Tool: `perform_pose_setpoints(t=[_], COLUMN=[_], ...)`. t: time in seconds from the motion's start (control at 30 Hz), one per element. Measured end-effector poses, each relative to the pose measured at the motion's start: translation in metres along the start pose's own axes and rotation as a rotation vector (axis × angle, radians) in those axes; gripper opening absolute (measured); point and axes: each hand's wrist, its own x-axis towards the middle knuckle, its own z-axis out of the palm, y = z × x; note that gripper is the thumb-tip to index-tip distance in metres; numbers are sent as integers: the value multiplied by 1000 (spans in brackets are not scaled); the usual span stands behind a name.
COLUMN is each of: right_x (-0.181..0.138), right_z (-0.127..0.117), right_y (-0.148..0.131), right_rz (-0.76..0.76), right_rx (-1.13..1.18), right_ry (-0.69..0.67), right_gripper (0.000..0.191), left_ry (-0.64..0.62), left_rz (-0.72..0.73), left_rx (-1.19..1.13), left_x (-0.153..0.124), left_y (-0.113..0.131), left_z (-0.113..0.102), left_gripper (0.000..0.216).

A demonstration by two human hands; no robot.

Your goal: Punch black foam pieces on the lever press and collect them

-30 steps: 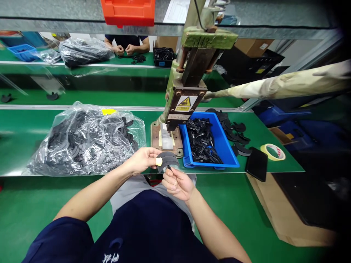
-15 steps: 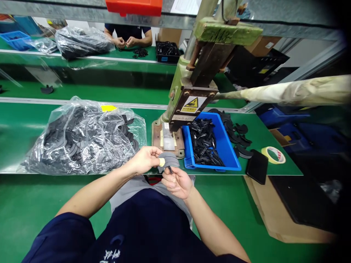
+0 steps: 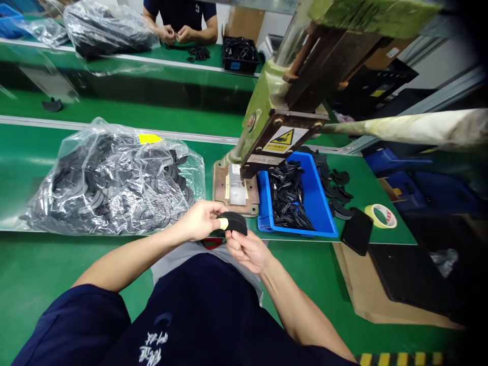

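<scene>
Between my hands, just in front of the press base, is a black curved plastic part (image 3: pixel 237 221). My left hand (image 3: pixel 204 220) pinches its left end, with a yellow wrap on the thumb. My right hand (image 3: pixel 249 249) is closed at the part's lower right edge; the small black piece seen there before is now hidden by the fingers. The hand press (image 3: pixel 263 132) stands beyond, its ram above a base plate (image 3: pixel 219 190). A blue bin (image 3: pixel 324 208) of small black clips (image 3: pixel 287 198) sits right of the base.
A clear bag of dark curved parts (image 3: pixel 114 183) lies left. Loose curved parts (image 3: pixel 337 190), a black flat object (image 3: pixel 357 231) and a tape roll (image 3: pixel 381 216) are at right. The press lever (image 3: pixel 412 127) juts rightward. Across the line, a person's hands (image 3: pixel 175 34) work beside a black bin (image 3: pixel 239 58).
The curved part has tilted, so its face looks darker and smoother. My right fingers have come up against its lower edge, covering the small black piece. The camera view has shifted.
</scene>
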Motion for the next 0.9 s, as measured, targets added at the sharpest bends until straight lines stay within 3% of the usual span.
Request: perform_pose_setpoints(t=[0.13,0.2,0.3,0.37,0.43,0.53,0.67,0.9], right_x=[4,4,2,0,-4,-7,-4,2], right_z=[0,1,7,11,14,17,15,8], right_y=[0,-2,-5,-6,-8,-11,-12,-4], right_rz=[-58,-140,-295,-392,-485,-637,-835,-1039], right_rx=[-106,-182,-340,-466,-600,-796,-1000,-1263], right_ry=[57,99,163,202,249,350,479,537], right_gripper=[41,44,43,41,38,28,23,24], left_ry=[-15,73,265,261,179,132,229,325], left_rz=[38,197,548,712,787,726,461,199], left_rx=[31,181,434,526,543,419,146,-107], left_x=[9,8,3,-2,-5,-6,-7,-4], left_y=[-13,-16,-17,-15,-13,-10,-10,-12], left_z=[-4,-4,1,4,6,6,9,21], left_gripper=[25,29,30,24,22,21,33,36])
